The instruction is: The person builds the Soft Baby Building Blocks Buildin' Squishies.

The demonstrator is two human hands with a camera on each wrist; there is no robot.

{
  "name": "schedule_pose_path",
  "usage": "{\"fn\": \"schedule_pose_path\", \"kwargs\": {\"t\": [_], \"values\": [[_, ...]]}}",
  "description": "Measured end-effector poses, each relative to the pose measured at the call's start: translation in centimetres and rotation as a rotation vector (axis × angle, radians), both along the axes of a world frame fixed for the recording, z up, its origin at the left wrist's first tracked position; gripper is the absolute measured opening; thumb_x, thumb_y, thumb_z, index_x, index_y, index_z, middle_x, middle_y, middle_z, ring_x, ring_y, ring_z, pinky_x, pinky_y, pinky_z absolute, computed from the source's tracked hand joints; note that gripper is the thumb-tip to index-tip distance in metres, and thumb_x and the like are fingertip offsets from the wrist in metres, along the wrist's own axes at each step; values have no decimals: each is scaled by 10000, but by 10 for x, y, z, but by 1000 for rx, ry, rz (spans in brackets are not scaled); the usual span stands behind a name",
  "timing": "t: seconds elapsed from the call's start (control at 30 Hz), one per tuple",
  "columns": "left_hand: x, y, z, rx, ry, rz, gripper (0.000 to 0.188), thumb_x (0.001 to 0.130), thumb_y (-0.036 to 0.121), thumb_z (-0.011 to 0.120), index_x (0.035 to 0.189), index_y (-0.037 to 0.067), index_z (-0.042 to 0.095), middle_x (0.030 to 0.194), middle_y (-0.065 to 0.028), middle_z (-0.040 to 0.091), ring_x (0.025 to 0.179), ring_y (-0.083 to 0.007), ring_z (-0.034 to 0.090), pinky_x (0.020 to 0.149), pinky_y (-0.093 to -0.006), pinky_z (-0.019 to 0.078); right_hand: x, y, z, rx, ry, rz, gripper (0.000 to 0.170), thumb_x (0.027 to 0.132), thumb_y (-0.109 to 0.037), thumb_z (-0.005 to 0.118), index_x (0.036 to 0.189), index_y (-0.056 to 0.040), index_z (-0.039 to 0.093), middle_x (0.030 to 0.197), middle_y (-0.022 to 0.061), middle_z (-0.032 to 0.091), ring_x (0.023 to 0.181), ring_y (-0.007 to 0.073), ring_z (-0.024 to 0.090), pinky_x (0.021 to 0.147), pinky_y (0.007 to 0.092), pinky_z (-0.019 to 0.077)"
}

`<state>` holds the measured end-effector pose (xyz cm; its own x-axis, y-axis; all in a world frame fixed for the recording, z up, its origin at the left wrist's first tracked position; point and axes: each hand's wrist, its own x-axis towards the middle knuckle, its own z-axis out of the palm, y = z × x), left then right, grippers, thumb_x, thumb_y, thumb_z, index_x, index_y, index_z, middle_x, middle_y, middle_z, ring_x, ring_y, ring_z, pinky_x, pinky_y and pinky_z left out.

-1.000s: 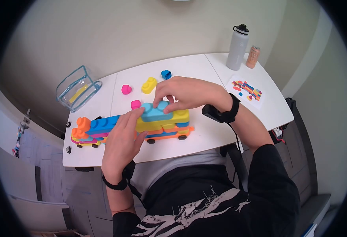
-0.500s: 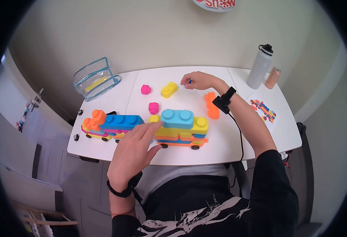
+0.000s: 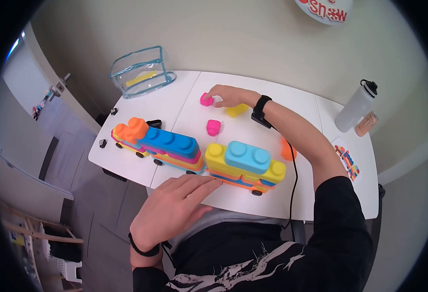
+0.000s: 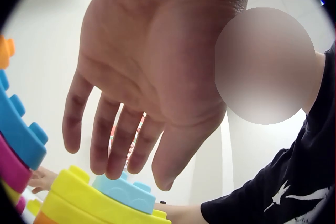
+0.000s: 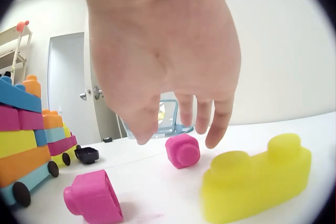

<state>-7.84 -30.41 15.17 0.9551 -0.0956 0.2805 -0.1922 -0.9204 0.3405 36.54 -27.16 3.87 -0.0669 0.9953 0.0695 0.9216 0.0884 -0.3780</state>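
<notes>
On the table stands a train built of chunky toy blocks. Its right car [image 3: 245, 170] has a light blue two-stud block [image 3: 247, 156] on top of a long yellow one. Beside the near side of the train, my left hand [image 3: 172, 207] stretches out its fingers, the tips by the gap between the cars; it holds nothing. My right hand [image 3: 229, 96] reaches over the far part of the table. Its spread fingers hang right at a small pink block [image 5: 182, 151]. A yellow two-stud block [image 5: 257, 182] lies below its wrist, and another pink block [image 3: 213, 127] sits nearer.
Left of the right car stands the car with a blue block [image 3: 171, 140] on top. Beneath the right forearm is an orange block [image 3: 287, 150]. A clear zip case [image 3: 143, 73], a bottle [image 3: 356, 108], a can [image 3: 367, 124] and a picture sheet [image 3: 348, 163] are around the edges.
My right hand has left the light blue block, passed over the far side and moved left to the pink block. My left hand has drawn back from the right car. The head view has turned left.
</notes>
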Motion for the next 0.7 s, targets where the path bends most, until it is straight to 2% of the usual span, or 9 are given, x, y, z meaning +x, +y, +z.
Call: {"fn": "schedule_pose_path", "kwargs": {"t": [0.07, 0.17, 0.3, 0.4, 0.47, 0.5, 0.57, 0.6, 0.7], "values": [[-2, 2, -1, -2, 0, 13, 554, 848, 166, 846, 1372, 96, 679, 1286, -107, 718, 1168, -346, 692, 980, -438, 576, -3, 15, -10, -21, -139, -12, 468, 991, -242, 718, 1452, -176, 673, 1578, 241, 517, 1393, 414, 563, 1163, 453, 468], [-5, 5, -1, -1, -6, 26, 537, 849, 160, 841, 1360, 98, 688, 1293, -102, 716, 1165, -337, 694, 978, -436, 577, -2, 32, -20, -107, -127, -25, 416, 973, -219, 725, 1384, -153, 724, 1605, 267, 487, 1411, 422, 548, 1164, 446, 466], [-8, 8, -1, 4, -15, 50, 531, 843, 155, 844, 1349, 99, 693, 1294, -100, 716, 1164, -334, 693, 975, -433, 579, 4, 37, -22, -110, -102, -50, 361, 957, -215, 736, 1305, -126, 769, 1589, 274, 497, 1399, 424, 553, 1164, 436, 466], [-7, 11, -2, 1, -5, 54, 529, 843, 154, 844, 1347, 99, 693, 1292, -101, 717, 1159, -337, 693, 975, -432, 578, 1, 20, -10, -22, -114, -51, 334, 942, -208, 756, 1266, -132, 792, 1545, 268, 537, 1317, 406, 613, 1117, 442, 505], [-5, 14, -7, 5, -10, 54, 528, 848, 154, 841, 1351, 100, 691, 1291, -103, 717, 1155, -340, 694, 973, -434, 578, -3, 3, 8, 107, -25, -10, 243, 903, -185, 802, 1135, -113, 802, 1299, 181, 702, 1221, 343, 666, 1032, 417, 547], [-4, 16, -8, 16, -21, 58, 527, 853, 154, 839, 1355, 101, 689, 1290, -106, 717, 1152, -344, 694, 971, -435, 578, -6, -7, 20, 104, -28, -12, 243, 903, -185, 802, 1135, -113, 802, 1299, 181, 702, 1221, 343, 666, 1032, 417, 547], [-2, 16, -7, 18, -30, 56, 529, 857, 154, 839, 1361, 102, 687, 1288, -108, 717, 1147, -346, 695, 967, -436, 579, -19, -32, 51, 152, 91, -50, 102, 925, -173, 799, 972, -94, 755, 1299, 105, 713, 1118, 263, 691, 916, 387, 576], [-1, 15, -6, 26, -37, 54, 531, 860, 154, 839, 1366, 104, 684, 1285, -111, 717, 1142, -349, 696, 964, -437, 579, -33, -50, 72, 125, 91, -109, 193, 934, -181, 803, 921, -85, 636, 1228, 53, 743, 1083, 215, 682, 869, 360, 567], [4, 13, -3, 30, -48, 29, 518, 866, 148, 839, 1359, 105, 685, 1282, -113, 717, 1145, -350, 694, 966, -439, 576, -50, -95, 106, 148, 108, -196, 275, 942, -195, 803, 1005, -89, 557, 1225, 60, 749, 1063, 205, 679, 847, 352, 561]]}}
